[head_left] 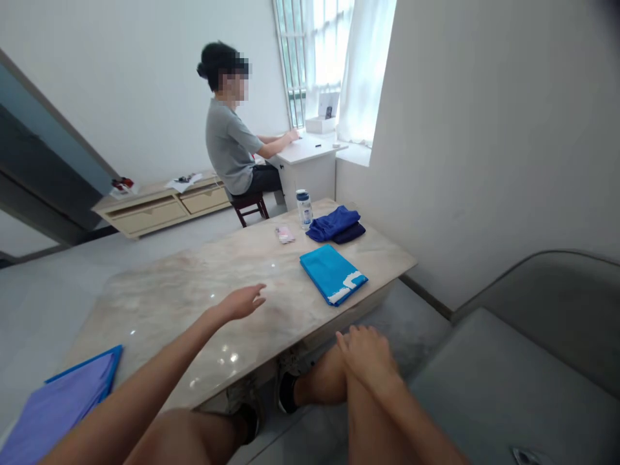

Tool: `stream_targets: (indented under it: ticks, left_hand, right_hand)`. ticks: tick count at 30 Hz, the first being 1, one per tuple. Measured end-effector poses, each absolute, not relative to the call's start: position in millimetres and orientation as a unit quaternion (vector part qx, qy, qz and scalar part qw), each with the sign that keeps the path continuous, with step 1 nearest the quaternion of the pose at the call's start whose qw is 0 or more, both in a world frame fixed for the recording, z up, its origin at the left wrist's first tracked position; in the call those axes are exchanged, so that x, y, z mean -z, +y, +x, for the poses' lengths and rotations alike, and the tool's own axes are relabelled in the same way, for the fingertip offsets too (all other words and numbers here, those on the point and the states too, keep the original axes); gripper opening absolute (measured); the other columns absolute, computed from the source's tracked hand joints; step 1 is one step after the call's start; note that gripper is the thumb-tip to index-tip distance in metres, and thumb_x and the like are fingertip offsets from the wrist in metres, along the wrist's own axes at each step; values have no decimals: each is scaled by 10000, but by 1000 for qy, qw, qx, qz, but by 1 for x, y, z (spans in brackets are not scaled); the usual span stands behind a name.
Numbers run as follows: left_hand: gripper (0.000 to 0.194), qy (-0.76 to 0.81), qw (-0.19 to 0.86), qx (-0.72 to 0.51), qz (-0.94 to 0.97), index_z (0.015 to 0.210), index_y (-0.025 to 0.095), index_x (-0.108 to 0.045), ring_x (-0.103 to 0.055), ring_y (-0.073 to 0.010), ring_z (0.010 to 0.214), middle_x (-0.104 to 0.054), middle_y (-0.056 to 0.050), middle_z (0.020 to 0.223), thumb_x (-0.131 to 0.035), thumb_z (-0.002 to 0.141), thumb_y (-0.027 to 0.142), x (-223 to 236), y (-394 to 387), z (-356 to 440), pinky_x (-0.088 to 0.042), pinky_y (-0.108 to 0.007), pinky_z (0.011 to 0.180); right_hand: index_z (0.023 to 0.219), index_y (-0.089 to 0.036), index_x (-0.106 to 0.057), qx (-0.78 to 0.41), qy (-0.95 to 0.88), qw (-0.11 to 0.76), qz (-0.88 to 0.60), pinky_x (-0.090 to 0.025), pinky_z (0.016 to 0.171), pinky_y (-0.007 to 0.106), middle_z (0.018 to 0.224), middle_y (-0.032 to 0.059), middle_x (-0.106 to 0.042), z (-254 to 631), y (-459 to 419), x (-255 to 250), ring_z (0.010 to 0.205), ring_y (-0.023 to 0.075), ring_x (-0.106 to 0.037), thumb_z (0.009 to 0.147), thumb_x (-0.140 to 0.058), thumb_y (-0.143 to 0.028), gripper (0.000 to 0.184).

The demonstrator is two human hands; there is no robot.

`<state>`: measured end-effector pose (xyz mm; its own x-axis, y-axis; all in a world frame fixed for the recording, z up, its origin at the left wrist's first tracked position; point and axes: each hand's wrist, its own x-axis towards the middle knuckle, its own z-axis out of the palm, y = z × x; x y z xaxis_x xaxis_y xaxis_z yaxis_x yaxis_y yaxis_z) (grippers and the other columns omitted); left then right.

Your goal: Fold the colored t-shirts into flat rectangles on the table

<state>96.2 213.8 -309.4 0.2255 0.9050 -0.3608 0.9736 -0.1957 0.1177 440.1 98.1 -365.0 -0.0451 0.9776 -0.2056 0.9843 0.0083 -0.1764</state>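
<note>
My left hand (245, 301) is over the middle of the marble-patterned table (194, 274), fingers stretched out and nothing in them. I cannot tell whether it touches the surface. My right hand (369, 352) lies on my knee with its fingers spread, holding nothing. To the right of my left hand is a flat, folded bright-blue piece (332, 271) with white patches along its near edge. At the lower left, folded purple cloth (62, 407) lies over a blue edge (115, 365), partly hidden by my left forearm.
Folded dark-blue clothing (336, 224), a clear bottle with a blue-and-white lid (304, 210) and a small pink card-like item (285, 234) are at the table's far end. Beyond, a person (232, 142) sits at a white desk (310, 152). A grey sofa (513, 387) stands at right.
</note>
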Motion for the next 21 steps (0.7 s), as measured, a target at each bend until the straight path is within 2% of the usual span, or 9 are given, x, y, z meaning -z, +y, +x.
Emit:
stream_targets:
  ticks: [2,4,6,8,11,13,15,18,21]
  left_hand:
    - [569,635,293,42,714,1388,183,-744,-803,-329,1095,-838,-159,1211,-484,1031,544,305,138,56,-603,-424,977]
    - [640,641,397,-24,657,1265,214,-799,-808,-326,1015,-855,-115,1108,-510,975,706,306,69,32,-619,-446,976]
    - [641,667,406,-113,615,1114,245,-838,-789,-338,1103,-857,-91,1088,-483,962,757,308,13,29,-586,-488,1100]
    - [604,703,333,-232,585,1056,272,-839,-749,-344,1226,-846,-83,1153,-438,989,719,310,-30,47,-517,-521,1219]
    - [541,745,178,-371,525,1253,279,-796,-675,-323,1397,-774,-109,1381,-411,1030,587,314,-79,91,-450,-519,1307]
    - [565,766,119,-386,500,1473,273,-705,-562,-314,1549,-650,-131,1596,-404,1058,509,321,-104,118,-379,-539,1362]
    - [619,784,94,-373,488,1668,313,-536,-413,-306,1663,-468,-105,1771,-415,1080,462,330,-128,139,-317,-554,1397]
    - [725,788,99,-348,498,1786,384,-321,-254,-305,1732,-278,-40,1863,-481,1082,458,342,-162,158,-257,-556,1426]
    - [759,784,124,-350,497,1795,402,-288,-215,-312,1740,-220,-17,1876,-514,1074,482,346,-191,166,-256,-555,1429]
  right_hand:
    - [1177,-160,-820,118,730,-91,667,-607,976,486,1258,211,-780,447,68,363,1186,362,-728,1106,-429,-320,428]
    - [1333,-187,-773,108,745,-211,623,-577,1109,475,1412,178,-732,447,47,365,1315,325,-679,1099,-439,-300,423]
    - [1503,-183,-674,104,748,-309,578,-520,1222,482,1547,169,-659,440,28,370,1436,309,-613,1110,-448,-343,481]
    - [1648,-185,-528,99,752,-362,542,-500,1256,527,1656,175,-565,428,7,373,1516,330,-551,1120,-470,-409,576]
    - [1789,-221,-266,73,775,-380,499,-509,1233,619,1775,197,-399,408,-34,375,1582,400,-473,1121,-514,-492,762]
    - [1820,-229,-159,48,791,-379,478,-520,1198,673,1811,222,-319,400,-61,379,1587,455,-453,1113,-530,-512,847]
    - [1831,-236,-118,31,811,-374,449,-518,1172,721,1818,231,-304,398,-81,387,1589,498,-437,1108,-526,-496,869]
    - [1835,-273,-106,28,847,-363,388,-505,1164,768,1789,211,-382,400,-94,397,1611,524,-398,1090,-540,-441,878]
    - [1830,-339,-123,71,856,-358,366,-506,1182,770,1785,163,-404,402,-94,393,1635,506,-378,1059,-585,-450,905]
